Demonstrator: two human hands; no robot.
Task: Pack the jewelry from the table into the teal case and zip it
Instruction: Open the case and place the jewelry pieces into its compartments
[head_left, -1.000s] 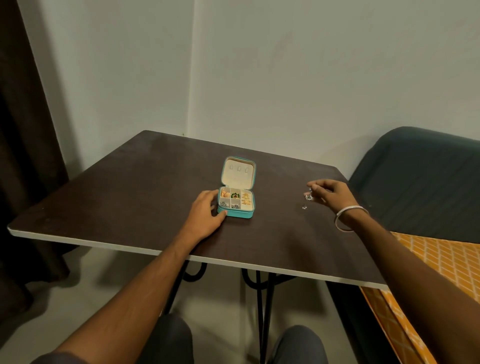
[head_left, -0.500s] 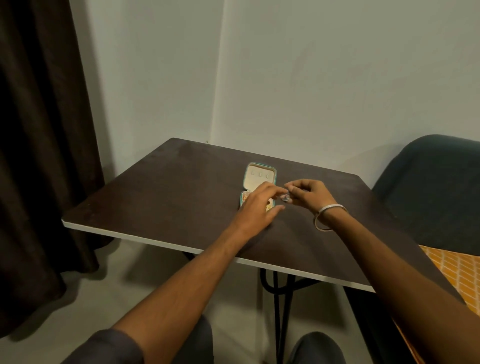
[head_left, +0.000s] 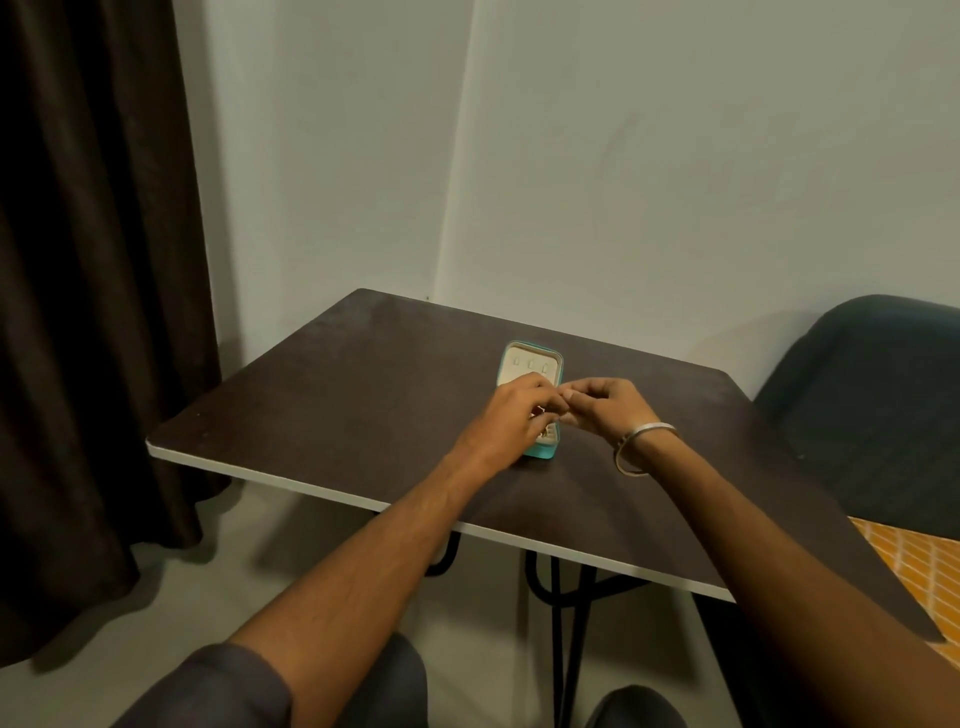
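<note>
Fingertips (head_left: 558, 406) of both hands meet above teal case (head_left: 531, 366).

head cam | looks forward and down | table (head_left: 363, 395) near, mid-frame

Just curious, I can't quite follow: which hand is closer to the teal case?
Left. The left hand lies right over the open case, covering most of its tray. The right hand hovers beside the case's right edge, fingertips meeting the left's.
</note>
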